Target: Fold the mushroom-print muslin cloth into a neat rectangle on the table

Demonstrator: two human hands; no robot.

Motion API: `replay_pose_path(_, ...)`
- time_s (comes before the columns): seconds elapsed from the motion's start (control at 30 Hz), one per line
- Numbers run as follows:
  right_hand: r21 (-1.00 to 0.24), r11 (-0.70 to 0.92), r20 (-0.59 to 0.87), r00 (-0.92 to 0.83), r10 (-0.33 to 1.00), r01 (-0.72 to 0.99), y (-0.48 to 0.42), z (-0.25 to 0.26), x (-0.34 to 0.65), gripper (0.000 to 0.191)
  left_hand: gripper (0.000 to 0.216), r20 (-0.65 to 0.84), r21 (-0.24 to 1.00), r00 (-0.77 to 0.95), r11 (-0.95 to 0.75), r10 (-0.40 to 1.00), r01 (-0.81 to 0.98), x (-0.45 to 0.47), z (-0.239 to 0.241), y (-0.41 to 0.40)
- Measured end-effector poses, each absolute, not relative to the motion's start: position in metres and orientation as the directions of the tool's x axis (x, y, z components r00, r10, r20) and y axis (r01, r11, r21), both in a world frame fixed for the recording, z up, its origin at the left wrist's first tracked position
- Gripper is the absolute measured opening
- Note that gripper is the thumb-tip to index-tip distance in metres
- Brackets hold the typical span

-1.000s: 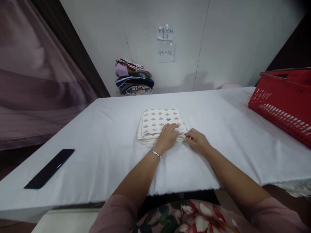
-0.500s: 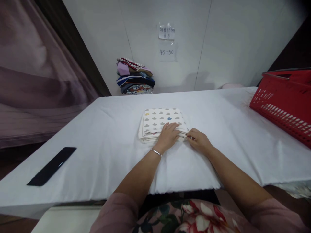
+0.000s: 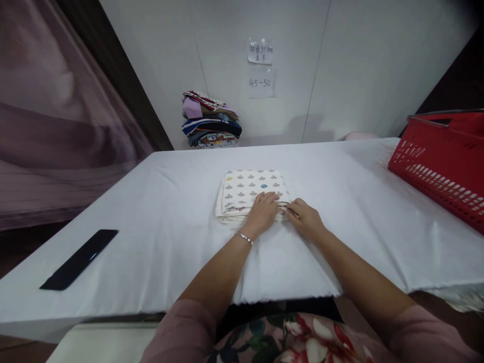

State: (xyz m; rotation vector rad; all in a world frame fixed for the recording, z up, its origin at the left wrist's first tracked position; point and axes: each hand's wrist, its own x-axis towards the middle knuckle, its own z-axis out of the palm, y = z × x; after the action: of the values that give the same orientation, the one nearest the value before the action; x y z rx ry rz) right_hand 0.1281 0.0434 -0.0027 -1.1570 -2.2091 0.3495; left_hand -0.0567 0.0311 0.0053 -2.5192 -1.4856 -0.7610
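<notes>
A white cloth with grey cloud-like shapes and a few coloured motifs (image 3: 251,186) lies folded into a thick, layered rectangle in the middle of the table. My left hand (image 3: 263,212) rests on its near right part, fingers stretched over the top layer. At the near right corner, my right hand (image 3: 305,217) pinches the edge of the layers between thumb and fingers. The fingertips of both hands are close together there. Part of the cloth's near edge is hidden behind my left hand.
The table (image 3: 170,252) has a white cover. A flat black object (image 3: 81,259) lies at its left. On the right stands a red plastic basket (image 3: 446,166). A stack of folded fabrics (image 3: 212,121) sits beyond the far edge, against the wall with paper signs (image 3: 260,82).
My right hand has shifted slightly left and inward along the cloth's corner, closer to my left hand. The left hand and the folded cloth stay nearly in place.
</notes>
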Motion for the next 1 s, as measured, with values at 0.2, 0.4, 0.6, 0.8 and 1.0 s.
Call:
replay_pose_path(0.2,-0.594,0.559,0.367,-0.423,0.828,0.578,0.051,-0.005,0.127,0.018,0.019,0.518,0.136,0.365,-0.495,0.774,0.858,-0.055,0.005,0.03)
replay_pose_path(0.4,-0.733,0.512,0.347,-0.401,0.848,0.447,0.062,-0.012,0.13,0.018,0.025,0.561,0.057,0.425,-0.545,0.711,0.836,-0.048,-0.001,0.026)
replay_pose_path(0.6,-0.745,0.518,0.354,-0.409,0.841,0.42,0.064,-0.014,0.131,0.019,0.021,0.519,0.093,0.398,-0.513,0.757,0.853,-0.041,-0.004,0.029)
replay_pose_path(0.8,-0.723,0.533,0.36,-0.42,0.833,0.439,0.064,-0.014,0.132,0.019,0.022,0.517,0.105,0.349,-0.463,0.782,0.88,-0.034,-0.008,0.031)
replay_pose_path(1.0,-0.674,0.562,0.362,-0.448,0.817,0.479,0.062,-0.013,0.132,0.02,0.023,0.466,0.122,0.36,-0.462,0.808,0.878,-0.035,-0.009,0.03)
